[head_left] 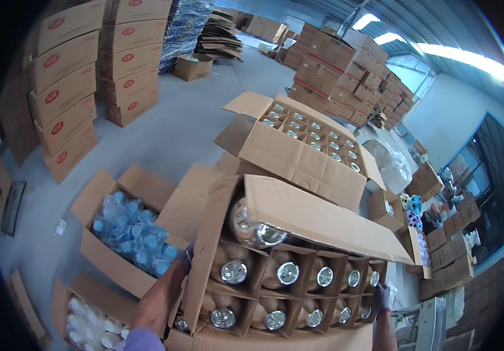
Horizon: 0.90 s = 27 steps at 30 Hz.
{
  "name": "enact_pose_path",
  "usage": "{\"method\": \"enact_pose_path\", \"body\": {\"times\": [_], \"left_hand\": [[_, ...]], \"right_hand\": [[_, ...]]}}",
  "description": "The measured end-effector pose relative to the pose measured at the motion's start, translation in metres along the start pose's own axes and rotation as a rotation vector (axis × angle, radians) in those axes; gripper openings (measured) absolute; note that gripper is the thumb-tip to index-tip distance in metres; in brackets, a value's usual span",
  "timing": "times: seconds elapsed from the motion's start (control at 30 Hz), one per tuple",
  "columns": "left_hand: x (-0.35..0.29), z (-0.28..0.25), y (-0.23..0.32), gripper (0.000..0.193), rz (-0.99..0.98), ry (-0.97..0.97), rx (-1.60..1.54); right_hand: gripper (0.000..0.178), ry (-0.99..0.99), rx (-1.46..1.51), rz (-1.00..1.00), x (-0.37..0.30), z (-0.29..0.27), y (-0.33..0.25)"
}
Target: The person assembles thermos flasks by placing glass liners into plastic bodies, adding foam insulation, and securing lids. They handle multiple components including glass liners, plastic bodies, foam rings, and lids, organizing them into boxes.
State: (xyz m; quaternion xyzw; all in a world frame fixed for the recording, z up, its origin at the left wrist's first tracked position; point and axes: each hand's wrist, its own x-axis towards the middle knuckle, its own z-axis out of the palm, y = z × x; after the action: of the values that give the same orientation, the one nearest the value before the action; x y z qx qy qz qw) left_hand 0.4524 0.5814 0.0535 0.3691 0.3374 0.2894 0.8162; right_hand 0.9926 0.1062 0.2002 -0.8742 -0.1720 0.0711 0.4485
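- Left hand (pixel 187 257), dark glove, at left side of large open brown cardboard box with grid dividers (pixel 328 215); mostly hidden by the flap, can't tell how far the fingers close.
- Right hand (pixel 384 297), greyish glove, at the box's right end, seemingly touching; can't tell how tight the grip is.
- Box sits right in front of the person, between both hands, tilted in view, top flaps open.
- Silvery round glass flasks with bright circular mouths (pixel 287 273) fill the two near rows of compartments, mouths showing.
- One larger-looking silvery flask (pixel 244 221) at far left corner, partly under the far flap, lying tilted.
- Second open brown carton of silvery flasks (pixel 301 168) just beyond.
- Left: open brown carton (pixel 110 264) with blue plastic-wrapped pieces (pixel 138 231).
- Lower left: carton (pixel 103 288) with white rounded pieces (pixel 92 323).
- Behind, left: tall stacks of brown cartons (pixel 65 93).
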Motion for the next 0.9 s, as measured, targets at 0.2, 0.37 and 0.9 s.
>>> {"method": "enact_pose_path", "body": {"times": [0.2,0.37,0.9], "left_hand": [[-0.039,-0.008,-0.036,0.071,-0.009,0.078,0.014],[-0.075,-0.020,-0.063,0.070,-0.005,0.164,0.054],[-0.201,-0.072,-0.134,0.066,-0.095,0.434,0.491]], "right_hand": [[0.041,-0.066,-0.432,-0.100,0.012,0.023,-0.083],[0.037,-0.032,-0.515,-0.164,-0.011,0.039,-0.091],[0.032,-0.127,-0.425,-0.187,-0.268,-0.035,0.008]]}}
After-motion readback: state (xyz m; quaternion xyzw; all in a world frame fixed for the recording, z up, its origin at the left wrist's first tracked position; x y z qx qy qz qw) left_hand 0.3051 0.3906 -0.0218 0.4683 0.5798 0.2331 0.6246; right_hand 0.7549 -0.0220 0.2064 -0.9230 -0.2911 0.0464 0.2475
